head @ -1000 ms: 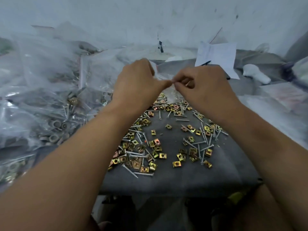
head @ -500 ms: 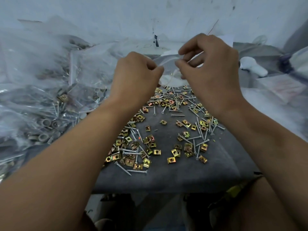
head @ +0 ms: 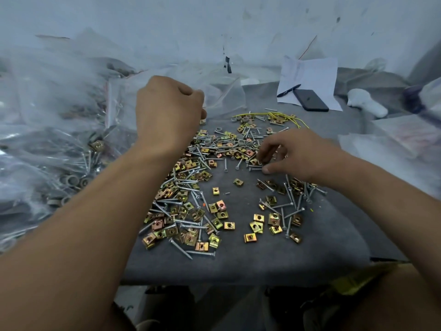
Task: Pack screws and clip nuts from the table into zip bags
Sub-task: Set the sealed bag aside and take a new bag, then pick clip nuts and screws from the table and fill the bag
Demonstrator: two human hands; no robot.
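Grey table [head: 238, 266] against a scuffed white wall [head: 214, 25], strewn with screws [head: 201, 253] and brass-coloured clip nuts [head: 228, 225] in a loose heap across the middle. Small grey washers [head: 241, 142] mixed in toward the far side, with a yellow wire [head: 284, 115] curled just beyond. At far right, a paper [head: 312, 72] carrying a pen [head: 288, 90] and a dark phone [head: 310, 100]. Along the left, a mound of filled bags [head: 47, 139], screws and nuts visible through the plastic.

Left hand [head: 167, 115] raised above the far left edge of the heap, fingers curled tight into a fist, gripping the edge of an empty zip bag [head: 224, 96] that billows out to its right, just behind the heap. Exact pinch point hidden behind the knuckles.

Right hand [head: 298, 156] low over the right part of the heap, fingers [head: 269, 146] bent downward and partly spread, thumb [head: 268, 170] stretched out below them. Fingertips down among the nuts and screws at the pile's middle right, touching or almost touching; a couple of screws lying just beside the thumb tip. Cannot tell whether anything is actually pinched between thumb and fingertips. More nuts and screws scattered nearer, below the right wrist and forearm, well apart from the bag.
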